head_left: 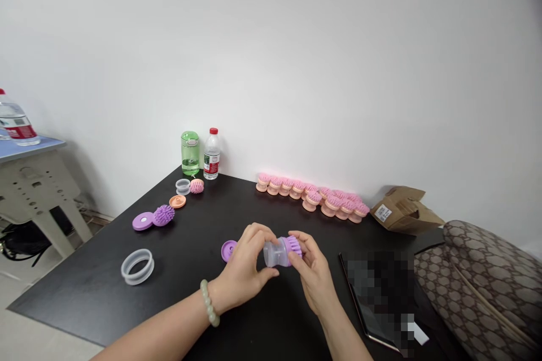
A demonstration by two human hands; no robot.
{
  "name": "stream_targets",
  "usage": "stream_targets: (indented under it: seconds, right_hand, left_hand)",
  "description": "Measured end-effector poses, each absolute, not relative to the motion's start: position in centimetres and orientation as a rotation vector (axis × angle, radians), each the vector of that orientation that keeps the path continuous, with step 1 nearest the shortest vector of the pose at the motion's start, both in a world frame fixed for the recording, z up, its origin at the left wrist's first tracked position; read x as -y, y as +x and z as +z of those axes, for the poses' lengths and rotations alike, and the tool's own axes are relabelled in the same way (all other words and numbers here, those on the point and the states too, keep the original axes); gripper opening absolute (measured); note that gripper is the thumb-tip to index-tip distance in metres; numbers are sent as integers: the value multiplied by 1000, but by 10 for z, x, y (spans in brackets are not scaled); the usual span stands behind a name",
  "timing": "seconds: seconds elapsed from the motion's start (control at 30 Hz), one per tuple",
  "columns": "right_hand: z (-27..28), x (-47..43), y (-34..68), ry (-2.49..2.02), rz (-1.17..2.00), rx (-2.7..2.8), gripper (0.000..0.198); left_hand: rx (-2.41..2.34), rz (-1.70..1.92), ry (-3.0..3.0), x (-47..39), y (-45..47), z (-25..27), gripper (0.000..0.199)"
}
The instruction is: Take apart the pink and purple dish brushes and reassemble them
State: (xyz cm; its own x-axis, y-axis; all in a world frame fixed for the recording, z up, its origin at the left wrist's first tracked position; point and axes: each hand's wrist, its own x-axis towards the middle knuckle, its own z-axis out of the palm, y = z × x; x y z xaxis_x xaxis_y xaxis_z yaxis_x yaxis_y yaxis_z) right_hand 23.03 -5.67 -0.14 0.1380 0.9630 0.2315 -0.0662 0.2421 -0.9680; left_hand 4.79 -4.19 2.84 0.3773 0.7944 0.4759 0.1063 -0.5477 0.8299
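Observation:
Above the black table, my two hands hold a small brush between them, lying on its side. Its purple bristle head [293, 250] points right, and a translucent waisted sleeve [276, 254] forms its left part. My right hand [314, 275] is closed on the bristle head, with thumb and fingers on opposite sides. My left hand [248, 265] curls around the sleeve, fingertips on its upper edge and thumb below. Partly hidden behind my left hand, a round purple cap [228, 250] lies on the table.
On the left lie a large translucent ring [138, 267], a purple disc [143, 221], a purple bristle head [164, 215] and an orange cap [177, 201]. Pink brushes [311, 201] line the wall. A carton [404, 210], a tablet [381, 299] and a patterned bag [491, 282] occupy the right.

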Motion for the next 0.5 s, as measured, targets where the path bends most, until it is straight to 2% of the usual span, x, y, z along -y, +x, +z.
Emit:
stream_targets:
  seconds: [0.1,0.2,0.33,0.5]
  right_hand:
    - [-3,56,229,-1045,927,1150,54]
    - [-4,56,230,-1022,901,1156,55]
    - [-5,56,233,-1022,885,1162,53]
    - [-5,57,232,-1033,874,1185,53]
  left_hand:
    - [-772,1152,1777,43,48,27,56]
    - [-831,995,1524,39,49,24,39]
    - [-746,987,1399,33,48,25,31]
    - [-672,1128,1477,34,45,30,45]
